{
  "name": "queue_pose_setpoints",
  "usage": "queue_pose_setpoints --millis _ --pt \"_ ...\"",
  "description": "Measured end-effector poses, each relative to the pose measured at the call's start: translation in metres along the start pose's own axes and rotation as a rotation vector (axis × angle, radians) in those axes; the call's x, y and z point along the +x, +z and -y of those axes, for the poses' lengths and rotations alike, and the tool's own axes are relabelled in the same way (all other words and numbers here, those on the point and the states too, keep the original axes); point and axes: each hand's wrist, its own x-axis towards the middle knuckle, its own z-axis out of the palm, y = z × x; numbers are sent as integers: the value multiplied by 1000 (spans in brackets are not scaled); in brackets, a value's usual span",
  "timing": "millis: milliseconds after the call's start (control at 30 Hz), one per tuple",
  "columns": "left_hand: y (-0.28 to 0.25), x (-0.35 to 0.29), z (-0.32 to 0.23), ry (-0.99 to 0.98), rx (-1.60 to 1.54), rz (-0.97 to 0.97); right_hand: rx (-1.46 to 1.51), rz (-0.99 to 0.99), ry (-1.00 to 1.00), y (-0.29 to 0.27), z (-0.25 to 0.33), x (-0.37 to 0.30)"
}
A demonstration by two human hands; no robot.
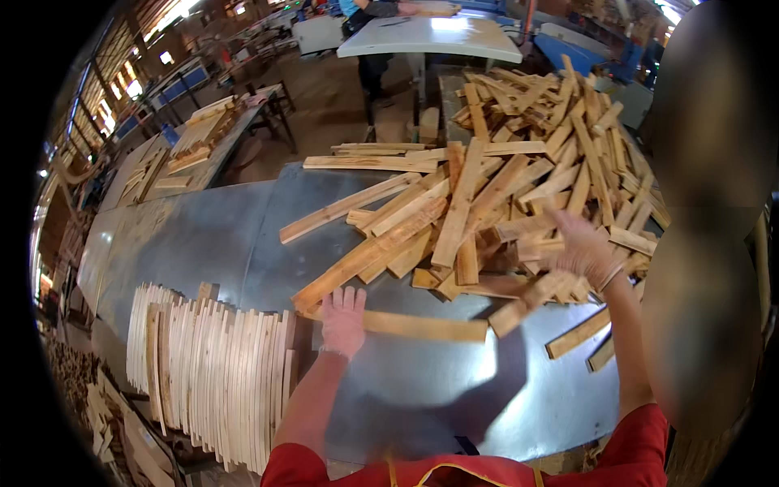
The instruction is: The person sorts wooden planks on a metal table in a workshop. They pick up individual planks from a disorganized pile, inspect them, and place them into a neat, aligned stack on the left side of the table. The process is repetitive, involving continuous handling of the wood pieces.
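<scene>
My left hand [344, 323] is closed over the left part of a wooden strip [426, 326], which lies crosswise above the metal tabletop. My right hand [580, 247] is over the right side of a loose heap of wooden strips [495, 195], its fingers smeared by motion. Just below it slants a blurred short strip [527, 304], its lower end close to the right end of the strip under my left hand. Whether my right hand grips that short strip cannot be made out.
Left of my left arm stands a row of pale strips [215, 365] packed side by side. The metal tabletop [389, 390] reflects light. Two strips [578, 333] lie at the right. Beyond are a white table [430, 39] with a person behind it, and a bench [203, 154] holding boards.
</scene>
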Motion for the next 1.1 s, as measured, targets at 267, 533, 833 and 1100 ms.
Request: queue_pose_setpoints --millis 267,533,833,1100 --pt "-64 21 -14 306 -124 276 -297 -23 130 153 -79 -60" --pt "-69 -199 18 -390 -992 619 201 -591 650 236 -70 -136" --pt "32 -351 75 -480 -340 -11 1001 -419 390 323 245 -117" --pt "33 -335 61 -301 -456 -81 964 385 29 362 471 -135"
